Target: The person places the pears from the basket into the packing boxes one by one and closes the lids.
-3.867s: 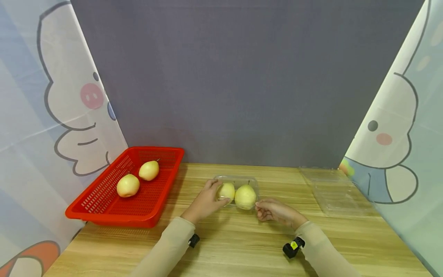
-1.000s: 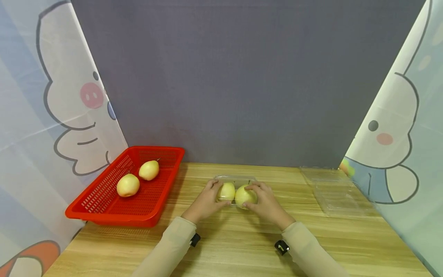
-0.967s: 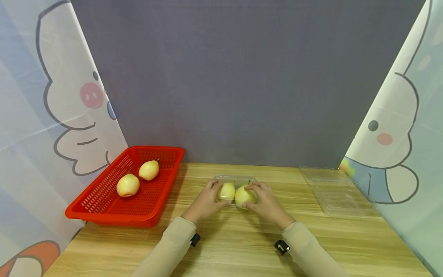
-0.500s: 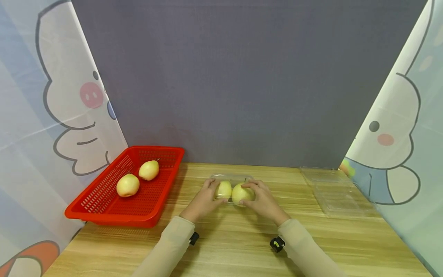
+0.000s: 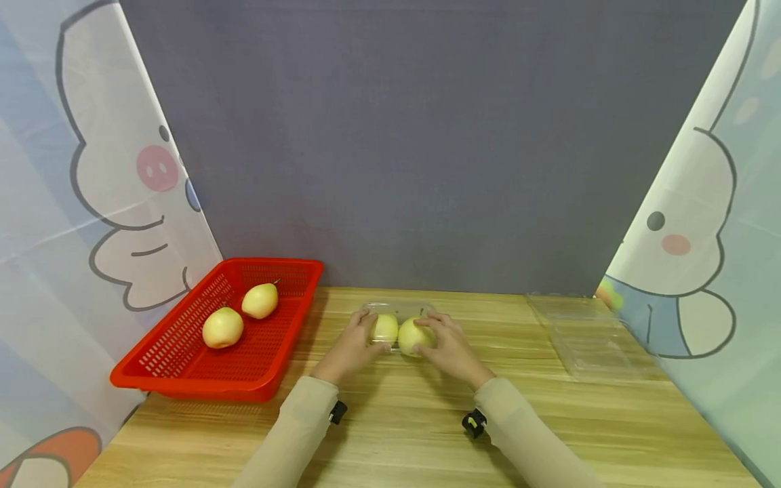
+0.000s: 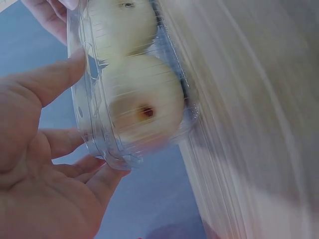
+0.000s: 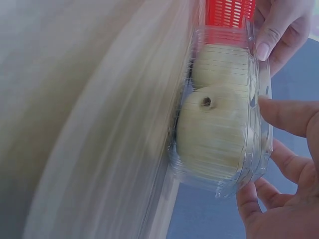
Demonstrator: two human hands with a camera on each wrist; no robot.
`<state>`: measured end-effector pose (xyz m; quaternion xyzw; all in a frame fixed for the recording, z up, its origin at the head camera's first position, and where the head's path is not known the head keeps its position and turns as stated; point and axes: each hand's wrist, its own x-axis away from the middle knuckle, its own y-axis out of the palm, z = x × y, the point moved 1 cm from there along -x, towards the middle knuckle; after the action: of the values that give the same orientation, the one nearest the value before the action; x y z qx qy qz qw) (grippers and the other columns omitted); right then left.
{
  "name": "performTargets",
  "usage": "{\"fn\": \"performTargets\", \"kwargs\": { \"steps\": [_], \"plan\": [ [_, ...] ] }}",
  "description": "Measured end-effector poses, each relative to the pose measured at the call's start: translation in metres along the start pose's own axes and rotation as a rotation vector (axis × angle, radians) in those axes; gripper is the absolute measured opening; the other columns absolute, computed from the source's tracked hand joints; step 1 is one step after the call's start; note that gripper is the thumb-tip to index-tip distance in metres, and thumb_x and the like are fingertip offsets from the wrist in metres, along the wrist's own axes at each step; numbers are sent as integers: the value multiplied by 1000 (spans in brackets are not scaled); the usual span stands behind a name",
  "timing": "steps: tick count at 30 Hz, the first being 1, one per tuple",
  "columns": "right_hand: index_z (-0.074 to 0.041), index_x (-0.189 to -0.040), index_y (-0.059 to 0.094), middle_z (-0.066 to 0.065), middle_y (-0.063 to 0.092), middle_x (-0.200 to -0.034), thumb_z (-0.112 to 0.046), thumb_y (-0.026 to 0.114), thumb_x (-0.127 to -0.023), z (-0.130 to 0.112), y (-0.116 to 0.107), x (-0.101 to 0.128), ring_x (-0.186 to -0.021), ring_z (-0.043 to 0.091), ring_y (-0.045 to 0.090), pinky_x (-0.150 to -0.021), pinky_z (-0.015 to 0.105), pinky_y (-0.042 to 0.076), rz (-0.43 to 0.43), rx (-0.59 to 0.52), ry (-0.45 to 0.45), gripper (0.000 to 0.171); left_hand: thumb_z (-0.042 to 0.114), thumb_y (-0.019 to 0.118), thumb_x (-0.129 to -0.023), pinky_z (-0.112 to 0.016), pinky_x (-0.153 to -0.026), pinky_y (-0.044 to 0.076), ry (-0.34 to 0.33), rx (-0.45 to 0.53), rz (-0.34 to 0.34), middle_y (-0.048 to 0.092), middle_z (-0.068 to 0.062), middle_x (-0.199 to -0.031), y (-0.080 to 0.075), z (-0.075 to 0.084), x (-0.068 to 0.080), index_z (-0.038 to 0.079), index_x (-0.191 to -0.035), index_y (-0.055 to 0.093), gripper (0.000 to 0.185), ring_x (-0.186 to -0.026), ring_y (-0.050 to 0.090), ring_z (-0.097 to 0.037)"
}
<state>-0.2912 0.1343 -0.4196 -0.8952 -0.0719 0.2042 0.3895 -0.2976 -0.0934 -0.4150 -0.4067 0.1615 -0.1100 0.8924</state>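
Wooden table (image 5: 610, 434), light plank grain, set against a grey backdrop. Items resting on it:
- red plastic basket (image 5: 183, 373), at the left edge, perforated walls, holding two pears.
- clear clamshell box (image 5: 398, 313), near the table's middle toward the back, holding two pears.
- empty clear plastic tray (image 5: 588, 339), at the right rear, well apart from the box.

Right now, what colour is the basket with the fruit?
Red basket, clearest in the head view.

No text or label can be read anywhere.
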Motion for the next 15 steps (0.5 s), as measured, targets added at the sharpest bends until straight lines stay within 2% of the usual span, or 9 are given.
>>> {"fn": "performTargets", "kwargs": {
  "steps": [5, 15],
  "plan": [
    [-8, -134, 62, 22, 41, -151, -17, 80, -87, -3, 5, -9, -135, 47, 35, -107, 65, 31, -4, -10, 8, 51, 25, 74, -93, -56, -108, 37, -28, 10, 10, 22, -29, -157, -3, -6, -4, -11, -149, 35, 77, -136, 38, -49],
    [-9, -135, 62, 21, 39, -153, -17, 79, -87, -5, 13, -21, -136, 46, 35, -108, 65, 31, 4, -26, 36, 52, 23, 75, -92, -56, -109, 36, -23, 4, 53, 26, -30, -155, -8, -12, -8, -12, -148, 37, 76, -138, 35, -49]
  ]
}}
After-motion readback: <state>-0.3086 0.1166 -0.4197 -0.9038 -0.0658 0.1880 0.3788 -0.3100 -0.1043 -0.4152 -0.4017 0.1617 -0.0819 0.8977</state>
